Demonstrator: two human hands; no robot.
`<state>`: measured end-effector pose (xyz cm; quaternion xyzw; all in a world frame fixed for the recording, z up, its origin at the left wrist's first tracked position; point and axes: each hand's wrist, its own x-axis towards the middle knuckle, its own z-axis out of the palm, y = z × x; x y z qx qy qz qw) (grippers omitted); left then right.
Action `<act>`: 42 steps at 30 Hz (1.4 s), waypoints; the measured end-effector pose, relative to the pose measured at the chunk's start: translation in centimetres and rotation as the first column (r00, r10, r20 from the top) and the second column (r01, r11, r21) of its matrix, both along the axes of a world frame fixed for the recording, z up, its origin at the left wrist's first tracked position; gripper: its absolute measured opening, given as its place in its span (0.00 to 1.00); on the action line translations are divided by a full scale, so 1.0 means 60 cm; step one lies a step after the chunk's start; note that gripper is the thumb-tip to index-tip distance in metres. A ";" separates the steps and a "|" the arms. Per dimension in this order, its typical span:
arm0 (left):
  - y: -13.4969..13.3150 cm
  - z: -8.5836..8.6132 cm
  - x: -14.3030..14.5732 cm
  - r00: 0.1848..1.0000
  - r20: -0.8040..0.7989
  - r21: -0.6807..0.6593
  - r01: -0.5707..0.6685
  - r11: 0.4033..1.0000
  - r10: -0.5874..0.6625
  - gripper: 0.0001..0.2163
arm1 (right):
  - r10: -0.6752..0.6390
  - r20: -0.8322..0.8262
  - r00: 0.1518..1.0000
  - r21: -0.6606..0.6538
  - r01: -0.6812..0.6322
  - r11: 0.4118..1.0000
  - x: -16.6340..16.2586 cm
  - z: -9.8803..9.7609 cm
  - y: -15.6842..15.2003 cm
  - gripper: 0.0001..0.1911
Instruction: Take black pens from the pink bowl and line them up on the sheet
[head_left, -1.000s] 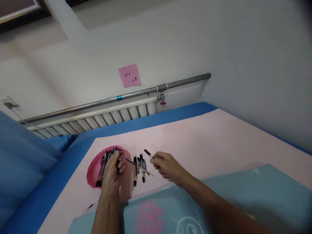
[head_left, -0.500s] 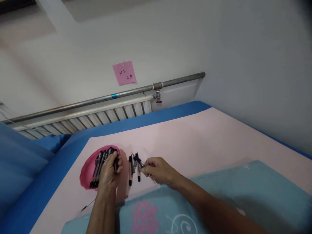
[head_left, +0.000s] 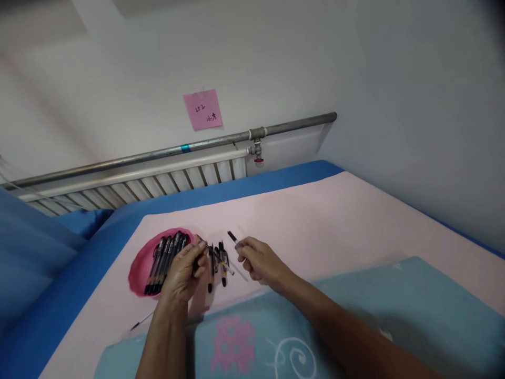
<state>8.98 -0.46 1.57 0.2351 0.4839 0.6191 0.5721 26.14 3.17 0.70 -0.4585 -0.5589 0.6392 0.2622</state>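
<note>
1. Left hand (head_left: 187, 269) pinches a slim pen part (head_left: 226, 266) just beside the pink tray (head_left: 137, 269)!
2. Right of it, the right hand (head_left: 258, 260) grips a black-ended tube (head_left: 232, 237), just swung up; parts look unjoined.
3. Loose pens (head_left: 210, 271) right of the tray, others inside.

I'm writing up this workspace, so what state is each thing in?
Left hand: pinching a thin rod
Right hand: closed on a black-ended tube
Pink bowl: upright, partly filled
Pens inside it: lying side by side
Loose pens: lying on the pink sheet
Dark-tipped stick: lying down, far end hidden
Pink note: stuck to the wall, written on
Red-handled valve: cannot tell whether open or shut
Blue curtain: hanging in folds
</note>
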 end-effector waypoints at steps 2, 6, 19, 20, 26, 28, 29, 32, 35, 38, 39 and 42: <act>0.000 0.002 -0.013 0.997 -0.004 -0.002 -0.072 0.997 0.072 0.11 | -0.031 0.189 0.982 0.133 0.006 0.991 -0.001 -0.014 0.006 0.09; 0.000 -0.001 -0.022 0.996 -0.005 -0.012 -0.088 0.996 0.088 0.10 | -0.136 0.479 0.867 0.538 -0.167 0.826 -0.004 -0.046 0.004 0.13; -0.005 0.005 -0.021 0.995 -0.015 0.023 -0.100 0.995 0.100 0.10 | -0.056 0.652 0.756 0.518 -0.390 0.761 -0.005 -0.069 0.007 0.10; -0.005 0.006 -0.020 0.995 -0.018 0.021 -0.099 0.995 0.099 0.10 | -0.050 0.639 0.767 0.514 -0.379 0.770 -0.007 -0.068 0.005 0.10; -0.004 0.005 -0.019 0.995 -0.029 0.024 -0.097 0.995 0.098 0.10 | -0.040 0.594 0.804 0.516 -0.342 0.786 -0.021 -0.071 0.003 0.08; -0.004 0.004 -0.018 0.994 -0.042 0.023 -0.095 0.995 0.096 0.10 | -0.041 0.581 0.813 0.533 -0.342 0.774 -0.024 -0.073 0.003 0.08; -0.004 0.004 -0.018 0.994 -0.049 0.022 -0.095 0.995 0.095 0.10 | -0.040 0.575 0.817 0.540 -0.342 0.769 -0.025 -0.074 0.003 0.07; -0.004 0.005 -0.017 0.994 -0.057 0.020 -0.094 0.995 0.095 0.11 | -0.031 0.562 0.827 0.555 -0.349 0.755 -0.027 -0.072 0.001 0.07; -0.006 0.007 -0.015 0.993 -0.060 0.025 -0.096 0.995 0.098 0.11 | -0.024 0.558 0.829 0.556 -0.352 0.753 -0.029 -0.070 -0.001 0.08; -0.006 0.008 -0.014 0.993 -0.070 0.019 -0.094 0.995 0.095 0.12 | -0.018 0.545 0.838 0.561 -0.348 0.751 -0.031 -0.073 -0.003 0.07; -0.006 0.008 -0.014 0.993 -0.075 0.017 -0.093 0.995 0.094 0.12 | -0.014 0.537 0.843 0.565 -0.348 0.748 -0.031 -0.074 -0.003 0.07; -0.006 0.007 -0.013 0.992 -0.097 0.019 -0.079 0.997 0.081 0.13 | 0.001 0.512 0.859 0.561 -0.335 0.757 -0.032 -0.076 -0.003 0.08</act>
